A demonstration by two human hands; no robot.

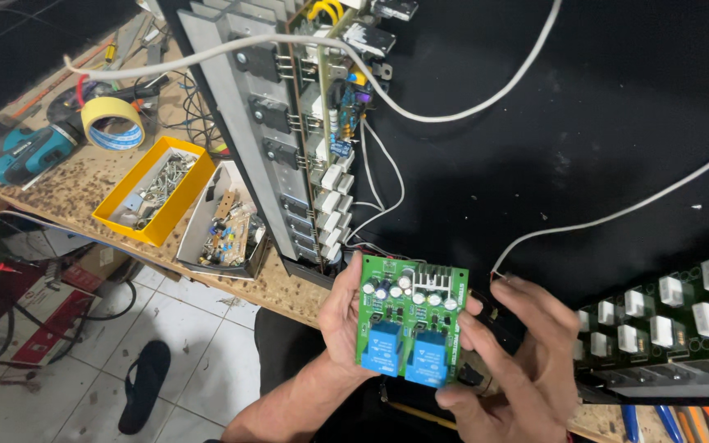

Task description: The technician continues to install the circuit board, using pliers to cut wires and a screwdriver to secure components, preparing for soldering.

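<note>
Circuit board (410, 320) btwn both hands, w/ screw tray (154, 190) far left on bench (67, 193).

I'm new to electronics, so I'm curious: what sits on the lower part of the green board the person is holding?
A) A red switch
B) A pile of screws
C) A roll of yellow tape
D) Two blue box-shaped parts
D: the green board, held between the left hand and right hand, carries two blue box-shaped parts side by side along its lower edge.

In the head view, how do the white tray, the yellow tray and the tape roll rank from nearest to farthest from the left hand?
From the left hand:
1. White tray, up and to its left on the bench edge.
2. Yellow tray, just beyond the white one.
3. Tape roll, farthest, toward the upper left by the drill.
</note>
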